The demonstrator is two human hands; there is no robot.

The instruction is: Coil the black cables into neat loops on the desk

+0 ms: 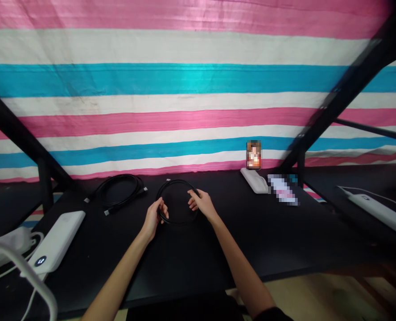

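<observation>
A black cable (179, 181) is looped into a ring just above or on the dark table, between my two hands. My left hand (155, 218) is closed around the ring's left side, with the fingers curled over the cable. On the opposite side, my right hand (202, 203) pinches the ring, thumb and fingers curled inward. One pale plug (168, 179) shows at the back of the loop. To the left lies a second coiled black cable (119, 177), apart from my hands, its light-coloured connectors (108, 212) resting on the table.
A white power bank (62, 236) lies at left beside white cords (39, 285). Toward the back right are a small upright screen (253, 154), a white block (255, 182) and a blurred packet (283, 191). Black frame legs (300, 151) stand before a striped sheet (184, 80). Another white device (381, 211) lies far right.
</observation>
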